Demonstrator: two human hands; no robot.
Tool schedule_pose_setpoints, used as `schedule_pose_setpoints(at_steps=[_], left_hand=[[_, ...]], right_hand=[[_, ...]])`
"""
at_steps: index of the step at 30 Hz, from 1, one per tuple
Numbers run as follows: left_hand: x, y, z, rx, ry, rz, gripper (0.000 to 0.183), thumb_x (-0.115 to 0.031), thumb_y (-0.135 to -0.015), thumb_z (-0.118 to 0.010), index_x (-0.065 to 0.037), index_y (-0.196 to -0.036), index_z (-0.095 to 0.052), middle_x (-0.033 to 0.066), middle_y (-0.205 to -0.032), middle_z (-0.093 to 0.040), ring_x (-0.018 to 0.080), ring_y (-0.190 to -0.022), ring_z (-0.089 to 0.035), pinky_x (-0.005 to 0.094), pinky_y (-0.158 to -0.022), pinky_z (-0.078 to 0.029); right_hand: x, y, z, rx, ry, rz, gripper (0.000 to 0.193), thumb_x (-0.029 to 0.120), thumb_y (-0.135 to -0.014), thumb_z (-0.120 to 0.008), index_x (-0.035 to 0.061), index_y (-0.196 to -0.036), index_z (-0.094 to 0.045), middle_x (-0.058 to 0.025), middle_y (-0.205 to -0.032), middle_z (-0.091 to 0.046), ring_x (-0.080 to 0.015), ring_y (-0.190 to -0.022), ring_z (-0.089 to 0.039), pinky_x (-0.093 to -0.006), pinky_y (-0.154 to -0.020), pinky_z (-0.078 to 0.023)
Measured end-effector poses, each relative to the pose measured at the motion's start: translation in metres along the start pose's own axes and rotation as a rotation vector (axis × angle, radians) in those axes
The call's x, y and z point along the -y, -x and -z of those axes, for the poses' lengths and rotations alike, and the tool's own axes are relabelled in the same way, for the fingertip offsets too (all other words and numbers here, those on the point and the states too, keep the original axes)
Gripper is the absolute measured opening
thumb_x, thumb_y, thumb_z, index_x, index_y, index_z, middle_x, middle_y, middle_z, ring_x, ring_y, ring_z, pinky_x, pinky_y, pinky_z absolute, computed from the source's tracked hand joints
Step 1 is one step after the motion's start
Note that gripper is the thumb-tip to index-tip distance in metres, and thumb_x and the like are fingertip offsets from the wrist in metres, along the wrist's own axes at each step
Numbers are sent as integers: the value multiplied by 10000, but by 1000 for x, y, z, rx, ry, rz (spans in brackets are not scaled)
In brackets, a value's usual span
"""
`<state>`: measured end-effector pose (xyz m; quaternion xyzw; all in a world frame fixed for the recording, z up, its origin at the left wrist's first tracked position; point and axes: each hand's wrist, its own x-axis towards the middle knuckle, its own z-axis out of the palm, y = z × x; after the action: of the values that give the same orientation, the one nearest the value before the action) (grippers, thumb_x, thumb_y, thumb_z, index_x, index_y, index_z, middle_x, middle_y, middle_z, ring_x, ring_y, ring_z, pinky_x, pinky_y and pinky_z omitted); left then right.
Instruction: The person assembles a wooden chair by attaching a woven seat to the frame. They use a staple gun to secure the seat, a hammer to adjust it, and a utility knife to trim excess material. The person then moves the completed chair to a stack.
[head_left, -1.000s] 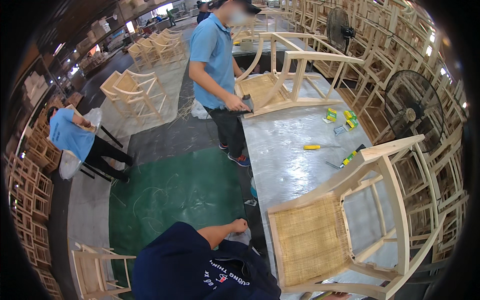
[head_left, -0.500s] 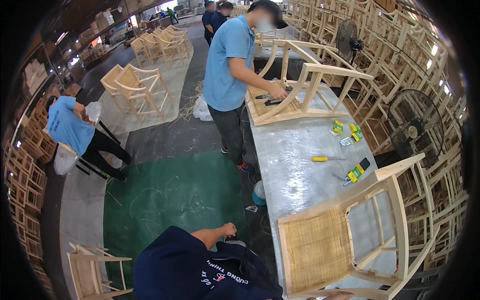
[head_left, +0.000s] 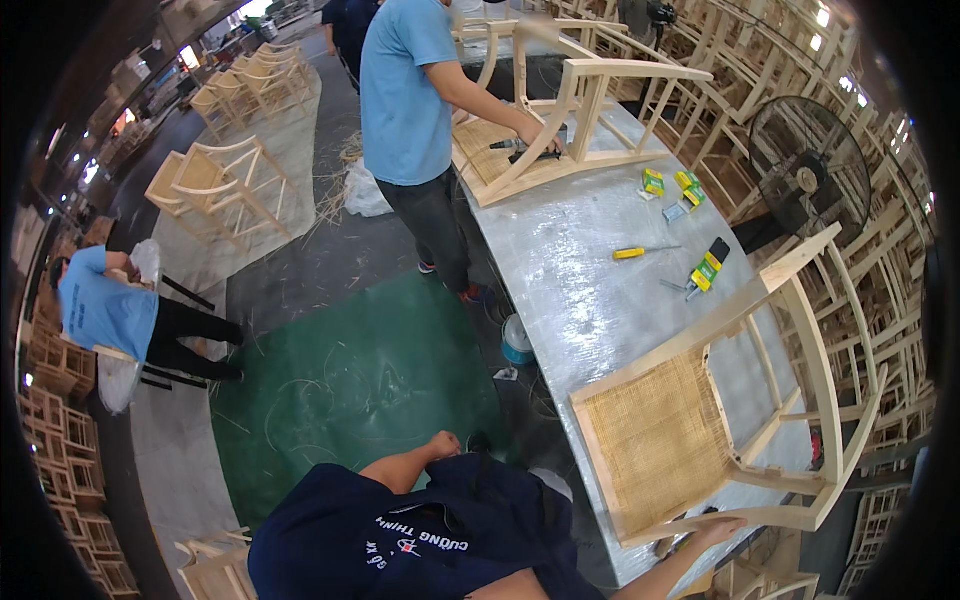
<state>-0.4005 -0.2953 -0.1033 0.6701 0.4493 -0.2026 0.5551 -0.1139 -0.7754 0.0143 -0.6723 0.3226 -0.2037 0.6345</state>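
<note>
My left hand [head_left: 444,444] is in front of my body above the green mat, its fingers curled in; whatever they hold, if anything, is hidden. My right hand [head_left: 718,532] reaches to the lower side of a pale wooden chair [head_left: 650,430] with a woven cane panel, lying tipped over on the metal-topped table [head_left: 570,340]. The chair's frame partly hides its fingers, and small dark and yellowish objects beside it are unclear. Up the table lie a yellow-handled screwdriver [head_left: 630,254] and a yellow-green box with screws [head_left: 706,271].
A co-worker in a light blue shirt [head_left: 405,95] handles a dark tool at another chair [head_left: 580,150] on the table's far end. A second person [head_left: 115,310] works at far left. Small boxes [head_left: 653,183], a fan [head_left: 808,180] and stacked frames line the right.
The view has shifted, moving the table and chair in the picture. My right forearm has come into sight beside the chair's lower edge. My left hand stays curled in front of me.
</note>
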Motion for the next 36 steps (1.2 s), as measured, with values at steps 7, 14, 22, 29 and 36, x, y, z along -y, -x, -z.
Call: schedule_pose_setpoints(at_steps=[7,14,22,29,36], left_hand=[[8,1,18,-21,122,147,273,-205,-873,-510,-31,-945,-707,71,-855,-717,195,-669,-652,351,-567,-517],[-2,10,-3,-28,-45,102,279,-229,-845,-544,-19,-925,-710,123,-903,-715,265,-788,-681,398,-683,-530],[-29,-2,-48,16,-344,-54,258,-298,-789,-625,-94,-913,-721,122,-893,-718,281,-893,-687,401,-808,-523],[-56,-3,-60,126,57,-87,219,-247,-845,-603,-58,-913,-692,43,-770,-681,167,-650,-648,342,-565,-519],[-51,3,-65,82,-101,18,235,-252,-815,-596,-76,-892,-731,72,-825,-723,187,-718,-680,330,-690,-540]], right_hand=[[-4,-10,1,-28,-48,83,729,536,-1019,-268,-66,-1428,-313,-253,-1411,-392,-369,-1252,-460,-454,-1036,-435],[-9,-25,15,13,-56,75,737,540,-1020,-249,-74,-1423,-303,-260,-1412,-385,-370,-1278,-432,-443,-1062,-407],[0,-7,4,11,66,41,755,576,-1005,-242,-23,-1463,-286,-232,-1470,-349,-366,-1328,-398,-444,-1092,-377],[-16,-33,18,15,31,59,736,562,-1010,-251,-6,-1478,-269,-224,-1478,-344,-361,-1327,-400,-447,-1088,-381],[-13,-23,10,2,40,19,732,556,-1012,-257,-15,-1469,-278,-226,-1463,-359,-369,-1315,-408,-457,-1081,-379]])
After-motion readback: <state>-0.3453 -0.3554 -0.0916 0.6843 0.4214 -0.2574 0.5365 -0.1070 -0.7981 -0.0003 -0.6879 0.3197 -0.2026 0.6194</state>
